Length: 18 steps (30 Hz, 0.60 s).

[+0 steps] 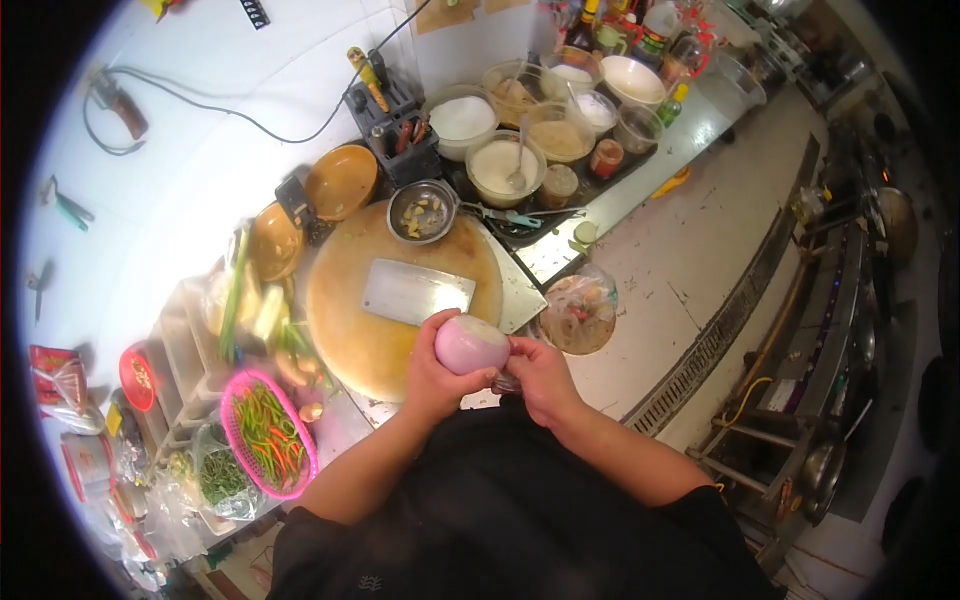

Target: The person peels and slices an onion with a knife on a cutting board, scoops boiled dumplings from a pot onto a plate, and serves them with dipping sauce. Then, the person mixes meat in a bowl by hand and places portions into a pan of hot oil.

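Note:
A peeled-looking pinkish-purple onion with a pale top is in my left hand, whose fingers and thumb wrap round its left side and underside. My right hand is closed in a pinch against the onion's right side. A small dark scrap shows under those fingers, too unclear to name. Just beyond the onion, a cleaver with a broad blade lies flat on the round wooden chopping board. At the board's far edge sits a metal bowl with pale chopped pieces.
A pink basket of green and red chillies stands at the left, near spring onions. Several seasoning bowls and a knife holder stand at the back. A bin with a plastic liner is on the floor to the right.

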### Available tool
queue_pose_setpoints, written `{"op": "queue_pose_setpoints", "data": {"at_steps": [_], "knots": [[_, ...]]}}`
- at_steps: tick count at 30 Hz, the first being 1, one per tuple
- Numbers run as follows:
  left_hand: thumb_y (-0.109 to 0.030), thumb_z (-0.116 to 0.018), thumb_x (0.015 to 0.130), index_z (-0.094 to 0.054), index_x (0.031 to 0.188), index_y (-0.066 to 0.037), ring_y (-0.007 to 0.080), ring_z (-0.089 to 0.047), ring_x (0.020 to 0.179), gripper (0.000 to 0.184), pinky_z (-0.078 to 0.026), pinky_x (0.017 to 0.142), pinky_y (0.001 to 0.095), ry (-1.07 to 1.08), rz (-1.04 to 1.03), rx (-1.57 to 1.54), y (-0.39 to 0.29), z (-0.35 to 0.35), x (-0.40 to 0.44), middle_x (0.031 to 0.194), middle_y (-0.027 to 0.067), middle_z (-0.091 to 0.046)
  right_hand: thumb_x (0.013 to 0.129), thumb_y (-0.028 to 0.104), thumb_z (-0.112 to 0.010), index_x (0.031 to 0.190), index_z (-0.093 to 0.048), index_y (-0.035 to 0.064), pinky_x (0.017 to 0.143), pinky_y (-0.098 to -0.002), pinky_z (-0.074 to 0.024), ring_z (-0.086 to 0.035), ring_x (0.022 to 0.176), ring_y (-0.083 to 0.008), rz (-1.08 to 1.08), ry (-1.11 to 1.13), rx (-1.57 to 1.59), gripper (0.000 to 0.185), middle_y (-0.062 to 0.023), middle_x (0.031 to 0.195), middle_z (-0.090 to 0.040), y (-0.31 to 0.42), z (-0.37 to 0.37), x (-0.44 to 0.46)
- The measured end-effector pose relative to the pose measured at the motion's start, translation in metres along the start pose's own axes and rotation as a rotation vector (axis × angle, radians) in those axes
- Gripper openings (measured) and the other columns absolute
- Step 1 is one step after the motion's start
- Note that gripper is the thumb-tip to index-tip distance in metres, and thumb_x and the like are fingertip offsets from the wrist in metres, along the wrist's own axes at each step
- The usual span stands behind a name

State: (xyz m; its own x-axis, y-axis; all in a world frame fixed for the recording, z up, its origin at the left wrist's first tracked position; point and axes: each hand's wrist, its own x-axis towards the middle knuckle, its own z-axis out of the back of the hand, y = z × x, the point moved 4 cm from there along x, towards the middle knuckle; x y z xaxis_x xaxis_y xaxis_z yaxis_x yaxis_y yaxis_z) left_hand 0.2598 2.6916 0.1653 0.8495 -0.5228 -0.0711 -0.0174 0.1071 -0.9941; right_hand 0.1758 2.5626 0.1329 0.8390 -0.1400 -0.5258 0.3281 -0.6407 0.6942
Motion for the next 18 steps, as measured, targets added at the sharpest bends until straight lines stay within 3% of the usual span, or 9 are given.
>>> {"op": "queue_pose_setpoints", "data": {"at_steps": [2,6,8,11,18], "knots": [[-0.017,-0.082,0.06,-0.039,0.125,-0.003,0.0229,-0.057,0.099,0.079,-0.049,0.083,0.035,-0.016,0.15,-0.209,-0.002,0.0,0.0,0.107,0.0147,-0.055,0.083,-0.002,-0.051,0.114,-0.055,-0.0055,0.07,-0.029,-0.0528,-0.064,0.079,-0.0175,-0.005,-0.001,0.001,0.032,-0.0096,0.094,-0.063,0.003,-0.003,-0.002],[-0.013,-0.078,0.062,-0.038,0.126,-0.003,0.0243,-0.057,0.097,0.076,-0.05,0.084,0.0366,-0.048,0.143,-0.274,0.018,0.0,0.001,0.107,0.0152,-0.054,0.08,-0.003,-0.055,0.114,-0.056,-0.005,0.066,-0.0285,-0.0518,-0.064,0.075,-0.0168,-0.038,0.046,-0.029,0.034,-0.0098,0.091,-0.063,0.011,-0.008,-0.006],[-0.011,-0.076,0.064,-0.038,0.126,-0.003,0.0249,-0.057,0.096,0.073,-0.051,0.084,0.0373,-0.112,0.237,-0.545,0.029,-0.003,0.001,0.107,0.0149,-0.053,0.079,-0.002,-0.056,0.116,-0.055,-0.0042,0.06,-0.027,-0.0506,-0.064,0.071,-0.0156,0.025,0.017,-0.087,0.038,-0.0099,0.089,-0.063,0.011,-0.006,-0.004],[-0.01,-0.075,0.066,-0.039,0.125,-0.003,0.025,-0.056,0.096,0.07,-0.051,0.082,0.0366,-0.11,0.249,-0.581,0.032,-0.006,0.001,0.107,0.0144,-0.052,0.079,-0.005,-0.051,0.118,-0.052,-0.0042,0.055,-0.0239,-0.0486,-0.062,0.067,-0.0142,0.131,-0.055,-0.315,0.039,-0.0102,0.089,-0.062,0.014,-0.011,-0.001],[-0.01,-0.075,0.065,-0.039,0.124,-0.003,0.0232,-0.057,0.094,0.069,-0.051,0.081,0.0358,-0.019,0.216,-0.503,0.027,-0.004,0.007,0.105,0.0138,-0.054,0.078,-0.007,-0.048,0.115,-0.051,-0.0044,0.054,-0.024,-0.0486,-0.061,0.066,-0.0147,0.176,-0.093,-0.314,0.037,-0.0111,0.089,-0.062,0.013,-0.009,0.002]]}}
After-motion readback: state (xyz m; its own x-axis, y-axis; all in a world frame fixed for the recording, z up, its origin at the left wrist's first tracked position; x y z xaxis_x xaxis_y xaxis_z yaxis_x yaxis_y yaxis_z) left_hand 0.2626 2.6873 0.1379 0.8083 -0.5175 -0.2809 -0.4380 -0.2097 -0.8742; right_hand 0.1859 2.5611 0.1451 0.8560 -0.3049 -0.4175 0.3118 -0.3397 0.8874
